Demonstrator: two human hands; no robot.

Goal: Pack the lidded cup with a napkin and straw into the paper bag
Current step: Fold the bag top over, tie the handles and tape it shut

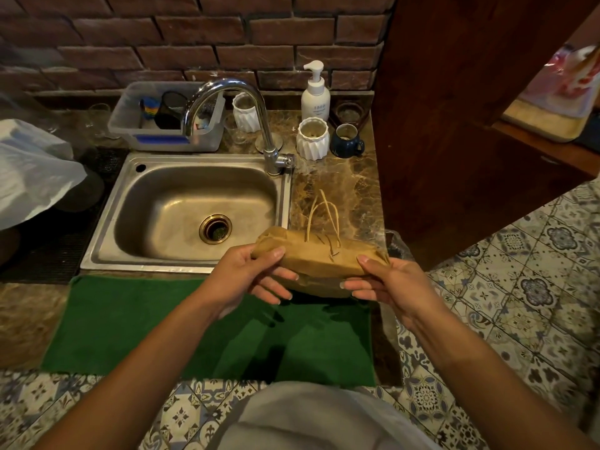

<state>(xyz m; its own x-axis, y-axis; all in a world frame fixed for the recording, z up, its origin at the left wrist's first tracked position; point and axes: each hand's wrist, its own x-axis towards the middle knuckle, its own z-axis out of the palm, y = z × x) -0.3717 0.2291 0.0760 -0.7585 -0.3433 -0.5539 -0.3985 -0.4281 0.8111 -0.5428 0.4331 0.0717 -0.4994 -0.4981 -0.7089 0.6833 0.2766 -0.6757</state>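
A brown paper bag [319, 258] with thin twine handles [324, 216] is held above the green mat [162, 326], near the counter's right end. Its top is folded over. My left hand [250, 277] grips the bag's left end, thumb on top and fingers underneath. My right hand [386, 284] grips the right end the same way. I see no lidded cup, napkin or straw; whether they are inside the bag cannot be told.
A steel sink [181, 206] with a tall faucet [240, 118] lies beyond the mat. Behind it stand a plastic tub [162, 121], two white ribbed cups [312, 138], a soap pump bottle [315, 95] and a dark mug [345, 141]. A white plastic bag [32, 170] lies at left, a wooden cabinet [454, 125] at right.
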